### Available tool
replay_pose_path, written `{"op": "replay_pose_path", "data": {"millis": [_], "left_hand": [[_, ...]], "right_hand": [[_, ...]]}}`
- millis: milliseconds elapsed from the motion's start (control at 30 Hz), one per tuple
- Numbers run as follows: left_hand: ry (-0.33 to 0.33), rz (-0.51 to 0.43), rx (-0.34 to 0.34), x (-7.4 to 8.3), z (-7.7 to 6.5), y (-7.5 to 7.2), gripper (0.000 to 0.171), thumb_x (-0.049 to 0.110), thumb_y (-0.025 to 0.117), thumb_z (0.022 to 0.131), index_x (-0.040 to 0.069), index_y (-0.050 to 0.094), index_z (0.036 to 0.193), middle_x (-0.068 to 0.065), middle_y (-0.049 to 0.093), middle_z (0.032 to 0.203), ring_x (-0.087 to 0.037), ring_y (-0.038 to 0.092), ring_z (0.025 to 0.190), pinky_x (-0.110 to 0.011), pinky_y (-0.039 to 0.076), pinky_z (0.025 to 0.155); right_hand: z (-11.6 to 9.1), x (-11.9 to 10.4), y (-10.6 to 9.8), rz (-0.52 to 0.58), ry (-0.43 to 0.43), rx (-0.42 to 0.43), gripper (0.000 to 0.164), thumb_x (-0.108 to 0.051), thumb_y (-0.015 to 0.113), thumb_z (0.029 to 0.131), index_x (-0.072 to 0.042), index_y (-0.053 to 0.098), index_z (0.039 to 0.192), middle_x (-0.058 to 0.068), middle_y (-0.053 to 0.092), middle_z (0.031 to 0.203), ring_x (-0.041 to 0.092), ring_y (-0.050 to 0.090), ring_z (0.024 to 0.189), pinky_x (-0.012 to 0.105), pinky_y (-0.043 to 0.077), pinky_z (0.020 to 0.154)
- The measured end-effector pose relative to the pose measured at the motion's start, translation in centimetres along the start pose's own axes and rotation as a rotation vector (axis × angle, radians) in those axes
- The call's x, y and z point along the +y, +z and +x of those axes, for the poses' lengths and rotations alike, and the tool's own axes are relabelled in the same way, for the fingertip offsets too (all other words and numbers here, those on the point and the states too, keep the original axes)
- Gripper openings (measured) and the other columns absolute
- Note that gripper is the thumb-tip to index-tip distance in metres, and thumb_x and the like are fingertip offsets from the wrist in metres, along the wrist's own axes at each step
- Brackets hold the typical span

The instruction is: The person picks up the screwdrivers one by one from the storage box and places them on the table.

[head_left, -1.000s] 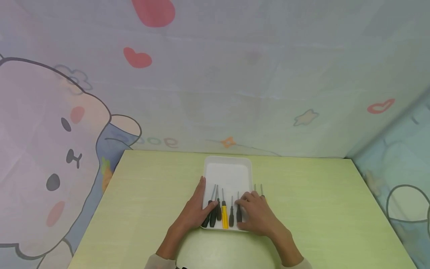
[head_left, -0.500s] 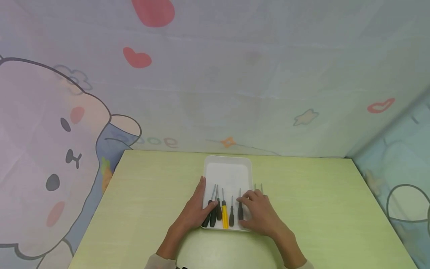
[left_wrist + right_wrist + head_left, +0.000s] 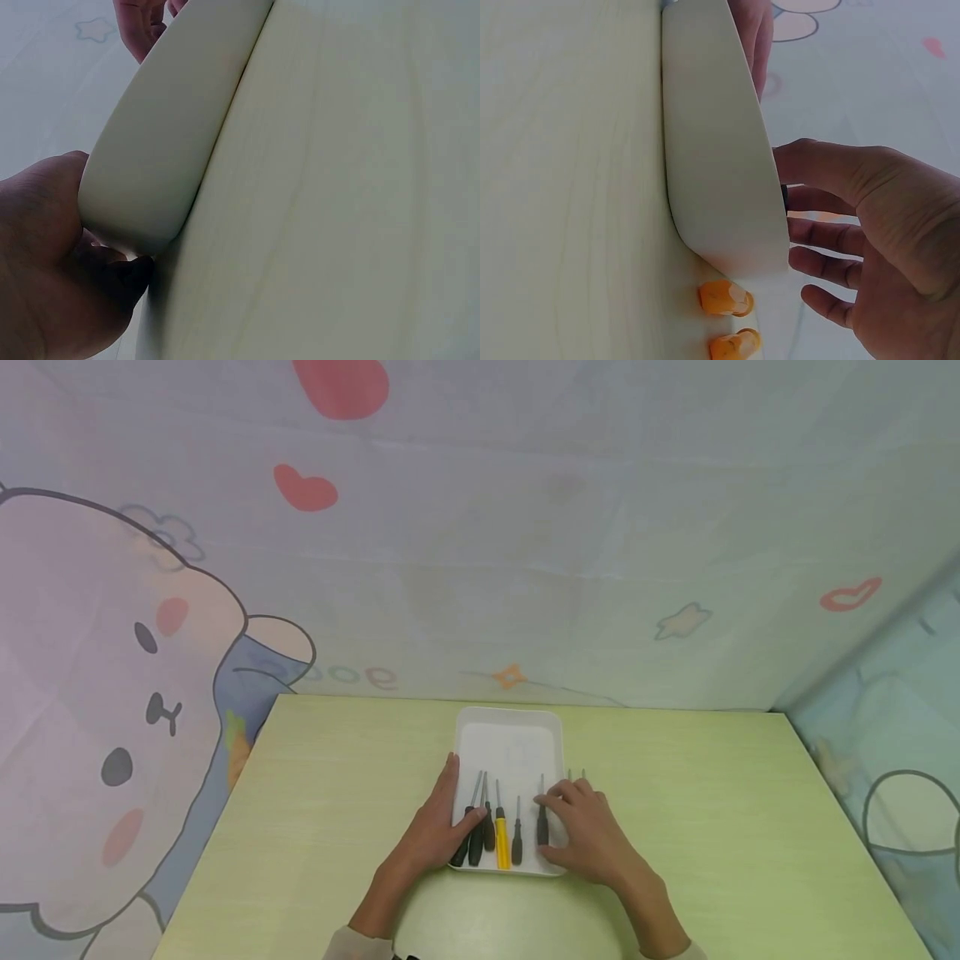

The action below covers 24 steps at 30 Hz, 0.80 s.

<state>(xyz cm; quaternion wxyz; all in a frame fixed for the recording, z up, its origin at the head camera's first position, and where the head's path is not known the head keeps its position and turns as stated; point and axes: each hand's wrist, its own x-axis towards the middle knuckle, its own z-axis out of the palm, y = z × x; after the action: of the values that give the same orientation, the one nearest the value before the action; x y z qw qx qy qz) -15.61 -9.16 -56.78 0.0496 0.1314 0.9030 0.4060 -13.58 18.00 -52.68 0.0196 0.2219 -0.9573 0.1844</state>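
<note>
A white tray [image 3: 510, 745] holds several screwdrivers along its near half. My left hand [image 3: 433, 837] grips the tray's left side, fingers along the outer wall and thumb over the rim. Under that thumb lie black-handled screwdrivers [image 3: 477, 847]. Beside them are a yellow-handled screwdriver [image 3: 502, 845] and a small dark one [image 3: 517, 847]. At the tray's right side, my right hand [image 3: 591, 833] pinches a black screwdriver [image 3: 543, 825] between thumb and fingers at the two ends of its handle. In the right wrist view the tray wall [image 3: 716, 142] hides most of it.
Two orange-handled screwdrivers [image 3: 724, 298] lie on the table just right of the tray; in the head view only their shafts [image 3: 584, 774] show past my right hand. The pale green table [image 3: 712, 827] backs onto a printed cloth [image 3: 525, 527].
The black screwdriver in my right hand has shifted a little right and away from me inside the tray. My right hand has moved with it; the left hand and tray have stayed put.
</note>
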Motion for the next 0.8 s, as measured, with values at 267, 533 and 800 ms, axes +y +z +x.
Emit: {"op": "replay_pose_path", "data": {"millis": [267,533,800], "left_hand": [[-0.003,-0.002,-0.001,0.1,-0.07,-0.07,0.094,0.04,0.063,0.106,0.007,0.004,0.171,-0.012,0.006,0.178,-0.03,0.015,0.162,-0.052,0.022,0.128],[-0.004,-0.001,0.002,0.05,-0.14,0.0,0.093,0.039,0.063,0.106,0.006,0.004,0.171,-0.012,0.006,0.178,-0.031,0.015,0.162,-0.052,0.023,0.127],[-0.005,-0.018,0.002,0.23,-0.15,-0.16,0.093,0.04,0.064,0.106,0.007,0.004,0.171,-0.011,0.006,0.178,-0.031,0.015,0.162,-0.053,0.023,0.127]], "right_hand": [[-0.31,0.17,-0.36,0.005,-0.015,0.024,0.062,-0.031,0.096,0.076,-0.012,0.074,0.131,0.002,0.063,0.123,0.026,0.051,0.114,0.049,0.046,0.095],[-0.41,0.22,-0.51,0.012,-0.02,0.035,0.062,-0.029,0.095,0.077,-0.01,0.073,0.131,0.003,0.063,0.124,0.028,0.051,0.115,0.051,0.047,0.097],[-0.56,0.27,-0.87,0.035,-0.024,0.061,0.062,-0.026,0.096,0.076,-0.009,0.072,0.13,0.004,0.063,0.125,0.028,0.052,0.114,0.05,0.047,0.095]]}}
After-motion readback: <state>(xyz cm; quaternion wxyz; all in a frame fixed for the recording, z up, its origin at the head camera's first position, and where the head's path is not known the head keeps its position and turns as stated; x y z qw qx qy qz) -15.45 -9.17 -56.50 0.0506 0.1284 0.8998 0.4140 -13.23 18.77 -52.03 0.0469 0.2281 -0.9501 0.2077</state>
